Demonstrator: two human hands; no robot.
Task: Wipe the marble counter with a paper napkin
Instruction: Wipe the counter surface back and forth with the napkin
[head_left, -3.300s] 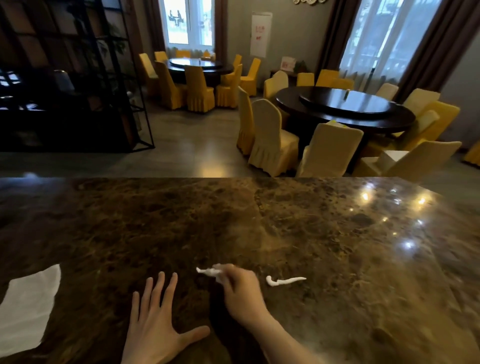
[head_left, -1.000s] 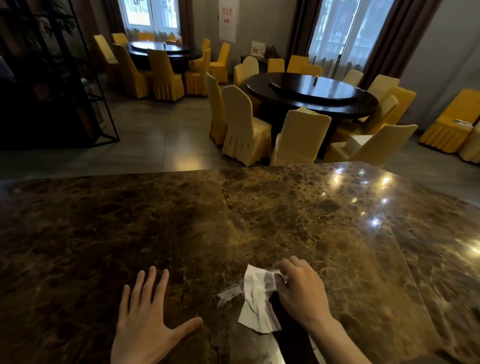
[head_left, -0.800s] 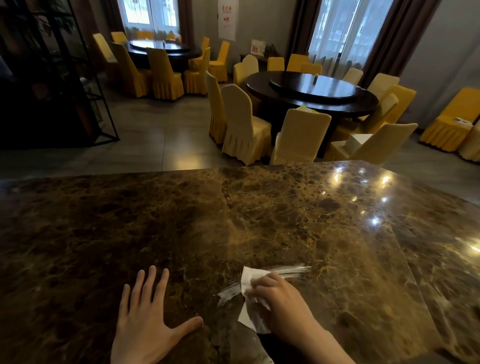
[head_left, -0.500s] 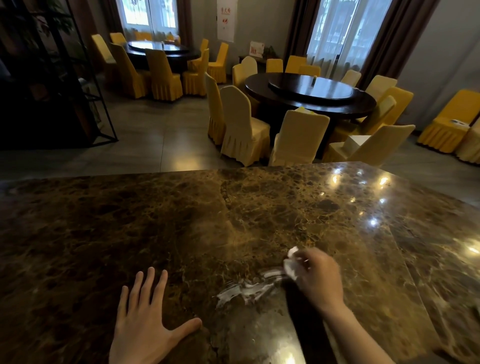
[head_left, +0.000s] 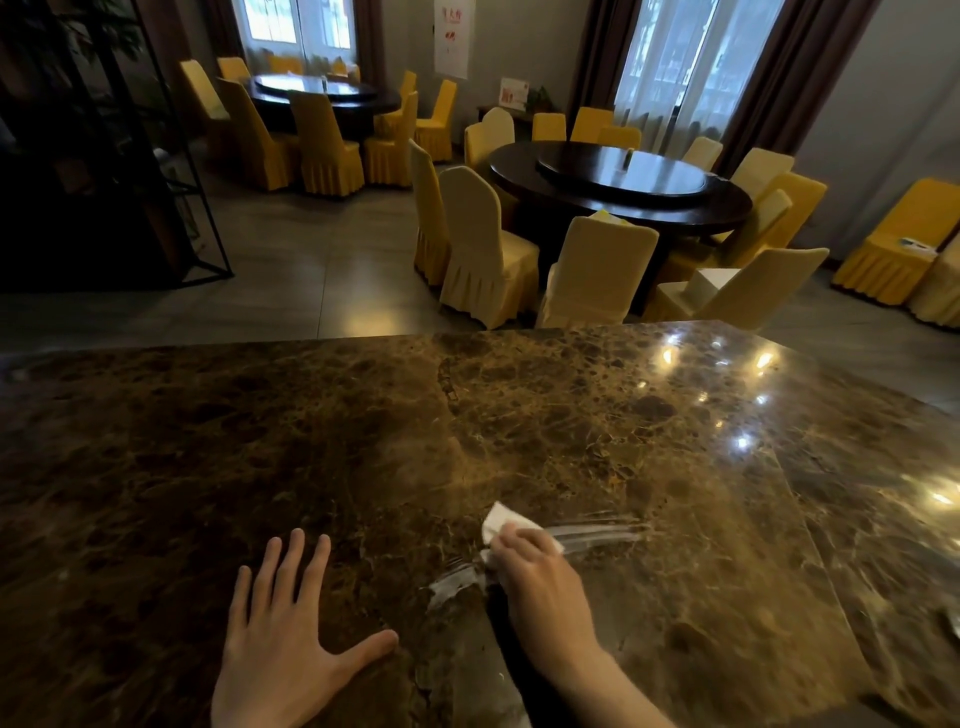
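The brown marble counter (head_left: 363, 441) fills the lower half of the head view. My right hand (head_left: 540, 582) presses a white paper napkin (head_left: 497, 518) flat against the counter near its front middle; only the napkin's corner shows past my fingers. A pale wet smear (head_left: 597, 532) streaks the marble to the right of the napkin, and another smear (head_left: 454, 584) lies to its lower left. My left hand (head_left: 285, 649) rests palm down on the counter with its fingers spread, to the left of the right hand, holding nothing.
Beyond the counter's far edge lie a grey tiled floor, a round dark dining table (head_left: 623, 182) ringed by yellow-covered chairs (head_left: 483, 249), and a second table (head_left: 317, 93) further back. A black metal shelf (head_left: 171, 156) stands at the left.
My right hand has slid the napkin back to the left across the smear, leaving a fresh streak to its right. My left hand has stayed put.
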